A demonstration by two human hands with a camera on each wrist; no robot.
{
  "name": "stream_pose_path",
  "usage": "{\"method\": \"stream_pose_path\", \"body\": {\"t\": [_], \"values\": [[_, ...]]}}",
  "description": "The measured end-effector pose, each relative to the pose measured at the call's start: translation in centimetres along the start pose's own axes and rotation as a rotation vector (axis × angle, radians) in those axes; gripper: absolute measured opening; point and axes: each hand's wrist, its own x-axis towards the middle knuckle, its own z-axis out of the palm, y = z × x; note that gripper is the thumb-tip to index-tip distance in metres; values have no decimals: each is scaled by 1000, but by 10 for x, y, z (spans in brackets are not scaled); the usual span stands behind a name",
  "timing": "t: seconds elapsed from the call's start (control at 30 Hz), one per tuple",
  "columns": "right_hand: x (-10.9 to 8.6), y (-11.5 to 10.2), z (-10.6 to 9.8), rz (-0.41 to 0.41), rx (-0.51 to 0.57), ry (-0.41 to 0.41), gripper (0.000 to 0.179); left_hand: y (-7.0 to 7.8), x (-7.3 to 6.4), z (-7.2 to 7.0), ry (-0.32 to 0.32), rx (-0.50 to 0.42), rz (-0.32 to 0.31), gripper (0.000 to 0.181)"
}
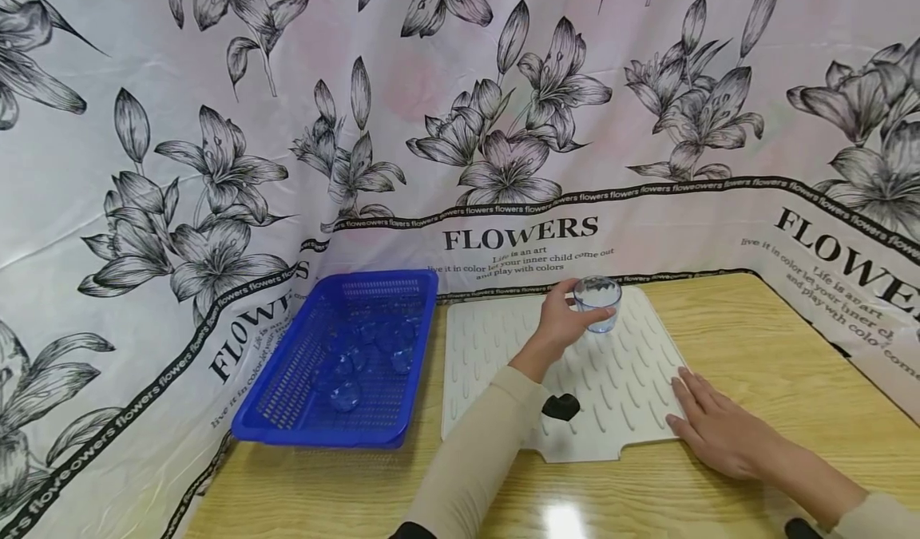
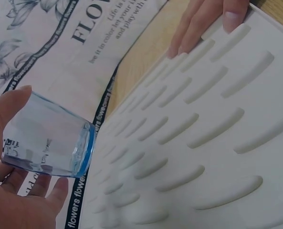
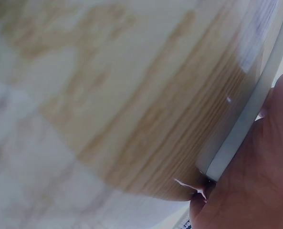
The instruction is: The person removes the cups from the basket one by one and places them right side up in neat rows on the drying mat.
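Observation:
My left hand (image 1: 563, 321) grips a clear, bluish drinking glass (image 2: 50, 136) between thumb and fingers. The glass is over the far part of a white draining board (image 1: 496, 363) with rows of raised ridges. Its thick base faces the board in the left wrist view; whether they touch, I cannot tell. Flat beside the board's right edge lies my right hand (image 1: 726, 427), its fingertips touching that edge. In the right wrist view, part of the right hand (image 3: 256, 176) shows against the pale board rim (image 3: 241, 124), with most fingers hidden.
On the left stands a blue plastic basket (image 1: 247, 427) holding several clear glasses (image 1: 345, 395). Everything is on a wood-grain table (image 1: 726, 315). A flower-printed cloth (image 1: 503, 259) hangs behind the table and along its sides. A small black piece (image 1: 561, 406) shows beside the left sleeve.

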Motion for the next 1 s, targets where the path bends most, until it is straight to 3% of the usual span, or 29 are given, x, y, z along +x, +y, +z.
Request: {"method": "stream_pose_path", "body": {"t": [0.4,1.0], "values": [[2,2,-3,0,-6,3,71,-14,9,24,62,63,-16,71],[3,1,0,7,0,6,72,-19,12,39,97,85,-2,74]]}}
